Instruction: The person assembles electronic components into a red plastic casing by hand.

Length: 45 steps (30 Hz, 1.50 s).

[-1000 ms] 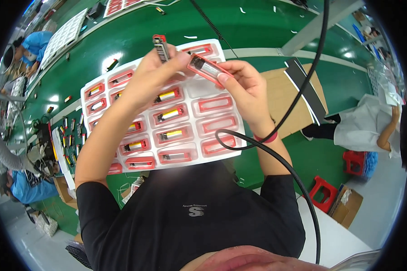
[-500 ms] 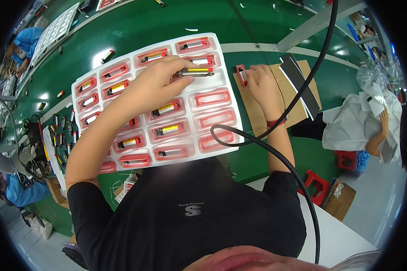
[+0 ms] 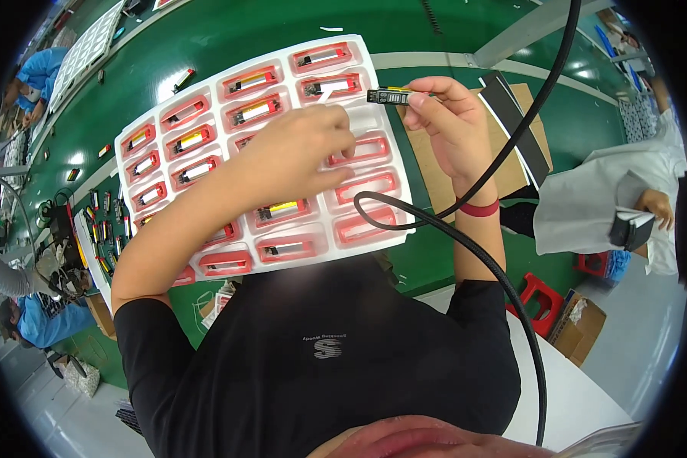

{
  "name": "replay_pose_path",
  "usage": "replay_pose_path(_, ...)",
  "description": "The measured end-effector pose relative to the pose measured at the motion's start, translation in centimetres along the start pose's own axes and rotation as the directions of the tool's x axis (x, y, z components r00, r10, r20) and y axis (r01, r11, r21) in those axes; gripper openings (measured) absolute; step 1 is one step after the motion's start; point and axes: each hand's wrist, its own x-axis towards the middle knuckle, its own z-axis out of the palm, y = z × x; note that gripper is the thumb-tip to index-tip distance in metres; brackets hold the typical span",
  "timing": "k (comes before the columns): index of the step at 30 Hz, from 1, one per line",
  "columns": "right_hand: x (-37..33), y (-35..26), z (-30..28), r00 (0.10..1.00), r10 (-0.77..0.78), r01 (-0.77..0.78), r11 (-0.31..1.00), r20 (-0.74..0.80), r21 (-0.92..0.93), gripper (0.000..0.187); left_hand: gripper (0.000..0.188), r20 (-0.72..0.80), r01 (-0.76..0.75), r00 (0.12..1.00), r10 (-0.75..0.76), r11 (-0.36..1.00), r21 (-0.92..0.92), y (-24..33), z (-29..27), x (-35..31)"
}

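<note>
The right hand (image 3: 459, 130) pinches a dark module (image 3: 389, 97) — the left hand (image 3: 313, 149), fingers loosely parted, is over the tray (image 3: 368, 118), beside a red frame (image 3: 384, 146).

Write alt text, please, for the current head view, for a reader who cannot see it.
A person's right hand holds a slim dark module beside a white tray of red frames, while the left hand is over the tray. A black cable crosses in front of the tray's right side.
</note>
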Motion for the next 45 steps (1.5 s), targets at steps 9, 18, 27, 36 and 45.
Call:
replay_pose_path(9,-0.5,-1.4,1.9,0.988,-0.122,0.141,0.965,-0.095,0.22,0.015,0.033,0.073,0.282,0.918,-0.39,0.511,-0.812,0.0,-2.0,-1.3)
replay_pose_path(18,-0.4,-1.5,5.5,0.878,-0.458,0.478,0.83,0.139,-0.286,0.023,0.044,0.013,0.353,0.871,-0.492,0.606,-0.713,-0.4,-3.5,-1.9)
replay_pose_path(27,-0.1,-1.3,7.0,0.827,-0.486,0.561,0.671,0.285,-0.485,0.023,0.048,-0.007,0.102,0.942,-0.336,0.304,-0.947,1.0,-2.2,-2.6)
replay_pose_path(36,0.2,-1.4,7.1,0.758,-0.541,0.648,0.558,0.364,-0.519,0.021,0.046,-0.033,0.129,0.95,-0.311,0.484,-0.866,1.4,-2.3,-3.2)
replay_pose_path(45,0.0,-1.2,7.1,0.677,-0.578,0.705,0.331,0.456,-0.627,0.022,0.045,0.115,0.251,0.928,-0.355,0.366,-0.896,1.5,-2.9,-2.6)
